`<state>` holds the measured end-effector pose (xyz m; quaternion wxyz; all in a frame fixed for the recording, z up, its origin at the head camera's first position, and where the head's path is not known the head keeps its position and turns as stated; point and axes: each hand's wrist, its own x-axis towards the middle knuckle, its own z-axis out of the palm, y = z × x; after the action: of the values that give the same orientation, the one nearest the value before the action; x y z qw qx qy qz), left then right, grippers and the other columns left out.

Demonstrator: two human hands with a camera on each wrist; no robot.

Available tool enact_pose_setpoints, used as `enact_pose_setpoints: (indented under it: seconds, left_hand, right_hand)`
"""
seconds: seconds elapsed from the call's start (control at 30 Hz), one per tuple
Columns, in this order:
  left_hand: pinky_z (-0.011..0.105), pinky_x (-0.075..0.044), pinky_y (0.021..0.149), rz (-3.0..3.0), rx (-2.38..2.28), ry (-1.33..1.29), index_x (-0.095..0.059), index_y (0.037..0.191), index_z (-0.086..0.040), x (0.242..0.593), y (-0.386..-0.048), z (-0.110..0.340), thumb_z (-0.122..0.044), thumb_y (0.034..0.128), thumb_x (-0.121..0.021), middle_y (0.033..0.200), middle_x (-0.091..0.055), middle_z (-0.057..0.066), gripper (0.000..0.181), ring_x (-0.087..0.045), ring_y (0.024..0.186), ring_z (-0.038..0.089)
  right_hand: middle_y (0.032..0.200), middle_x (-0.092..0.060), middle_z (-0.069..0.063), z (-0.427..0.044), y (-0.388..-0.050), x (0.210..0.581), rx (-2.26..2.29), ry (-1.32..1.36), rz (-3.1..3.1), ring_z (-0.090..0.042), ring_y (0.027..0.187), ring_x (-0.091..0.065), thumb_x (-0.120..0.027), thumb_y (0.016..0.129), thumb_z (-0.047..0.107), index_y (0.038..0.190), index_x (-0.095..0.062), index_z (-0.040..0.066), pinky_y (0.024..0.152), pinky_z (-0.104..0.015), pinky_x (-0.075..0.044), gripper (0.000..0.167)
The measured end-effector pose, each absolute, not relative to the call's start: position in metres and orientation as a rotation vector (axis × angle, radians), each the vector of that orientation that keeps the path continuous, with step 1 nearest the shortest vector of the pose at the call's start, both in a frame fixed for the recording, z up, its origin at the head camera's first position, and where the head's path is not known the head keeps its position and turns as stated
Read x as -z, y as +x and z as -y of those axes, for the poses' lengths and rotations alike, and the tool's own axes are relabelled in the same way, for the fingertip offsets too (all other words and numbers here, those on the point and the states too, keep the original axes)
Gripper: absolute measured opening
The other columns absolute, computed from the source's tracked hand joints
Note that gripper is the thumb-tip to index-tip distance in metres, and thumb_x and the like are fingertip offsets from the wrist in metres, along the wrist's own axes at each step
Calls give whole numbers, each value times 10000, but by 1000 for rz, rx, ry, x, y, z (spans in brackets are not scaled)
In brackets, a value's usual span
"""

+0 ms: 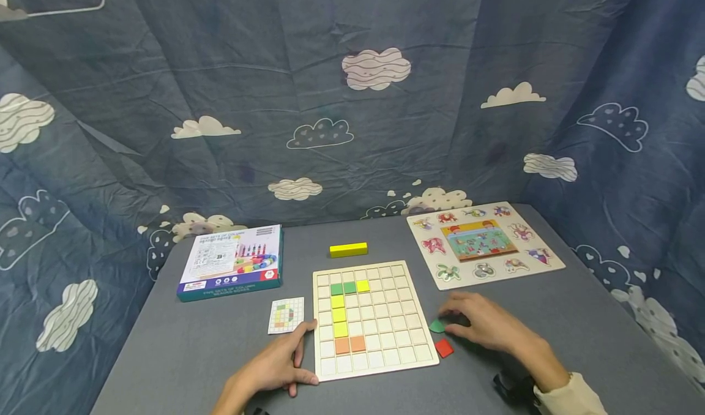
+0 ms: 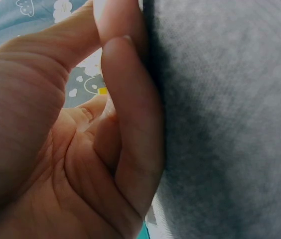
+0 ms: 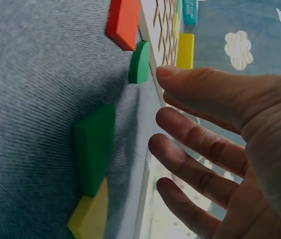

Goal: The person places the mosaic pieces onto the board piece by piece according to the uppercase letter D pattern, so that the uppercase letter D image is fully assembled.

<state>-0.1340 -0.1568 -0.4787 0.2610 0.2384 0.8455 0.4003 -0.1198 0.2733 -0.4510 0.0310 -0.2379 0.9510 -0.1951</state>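
Lying beside right thumb [image 1: 457,330]: rounded green piece [image 1: 437,326].

The right wrist view truncates the red piece [image 3: 124,22] at top and the yellow piece [image 3: 91,214] at bottom, the left grip [image 2: 85,164] masks most of a yellow object [image 2: 102,91] in the left wrist view, and fine print on the box [image 1: 230,262] is too small to read.

The left hand [image 1: 273,361] has its index finger [image 1: 302,329] extended, the left thumb [image 1: 305,376] spread well apart from it, and the other fingers bent inward behind those tips; the left wrist [image 1: 237,390] lies behind the fingers. The right hand [image 1: 487,320] arches loosely, the right thumb [image 3: 205,89] apart from the slightly curved fingers [image 3: 180,157].
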Motion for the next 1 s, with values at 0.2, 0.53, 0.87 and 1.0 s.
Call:
enact_pose_setpoints:
  seconds: [0.2, 0.53, 0.87, 1.0]
  left_hand:
    - [213, -387, 495, -2288, -1079, 657, -337, 1508, -34, 478, -133, 157, -315, 763, -878, 732, -522, 6, 963, -572, 425, 72]
    - [203, -386, 477, -2281, -1087, 640, -333, 1509, -37, 480, -135, 157, -324, 761, -878, 738, -518, -13, 969, -586, 434, 68]
    - [211, -383, 477, -2287, -1080, 643, -333, 1509, -38, 479, -134, 157, -329, 764, -876, 735, -519, -8, 966, -586, 433, 81]
    - [203, -382, 477, -2294, -1067, 640, -334, 1509, -45, 480, -135, 157, -332, 765, -875, 736, -522, -11, 964, -588, 434, 77]
  right_hand:
    - [1001, -653, 104, -273, -121, 456, 586, -751, -2905, -80, 922, -634, -791, 866, 248, 1083, -748, 178, 794, -353, -530, 233]
    - [987, -650, 99, -275, -124, 456, 608, -761, -2897, -69, 897, -633, -798, 858, 234, 1083, -748, 155, 782, -339, -532, 243]
    - [1002, -669, 77, -294, -117, 454, 621, -730, -2910, -60, 858, -628, -808, 845, 244, 1078, -743, 144, 743, -320, -529, 261]
    - [1008, -676, 68, -303, -113, 453, 634, -691, -2911, -69, 850, -621, -810, 842, 251, 1080, -742, 142, 728, -318, -522, 271]
